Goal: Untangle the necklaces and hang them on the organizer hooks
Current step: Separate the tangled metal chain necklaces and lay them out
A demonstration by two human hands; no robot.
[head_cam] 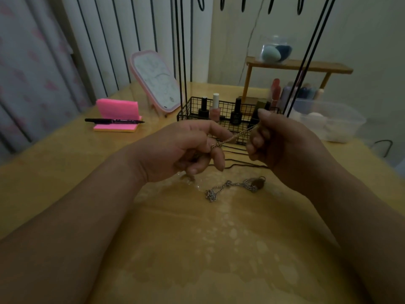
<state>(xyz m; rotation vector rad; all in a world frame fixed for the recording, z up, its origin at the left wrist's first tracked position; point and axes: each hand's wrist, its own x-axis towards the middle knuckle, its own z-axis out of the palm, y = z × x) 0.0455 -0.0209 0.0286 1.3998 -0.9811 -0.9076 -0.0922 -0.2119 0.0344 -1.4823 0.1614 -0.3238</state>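
Pad of pink sticky notes (117, 110) sits well left of the left hand, with a black pen (114, 121) lying across its base. A pink-framed panel (155, 82) leans back, beyond and left of that hand; mirror or board, cannot tell.

Left hand (186, 150) is raised over the table (197, 249) with its fingers curled. Thumb and forefinger pinch the low end of the gold chain (234, 137). The chain runs taut, climbing rightward into the right hand (276, 143), whose curled fingers pinch its upper end. The hands are near each other but not touching, with only the chain bridging the gap.

Under that gap, black cords (236, 159) lie across the table. Nearer the person, below the right hand, a silver chain (232, 186) lies bunched on the table with a dark pendant at its right end. It touches neither hand.

Just beyond both hands is a black wire basket (190, 110) with nail polish bottles (215, 106) upright inside. Thin black lines (182, 51) drop from the top edge on either side of it; rods or cords, cannot tell. Black hooks (200, 3) show at the top edge, well above both hands.

Beyond and right of the right hand, a wooden shelf (300, 66) carries a clear jar (275, 50) holding two sponges. Further right sits a clear plastic tub (337, 119).
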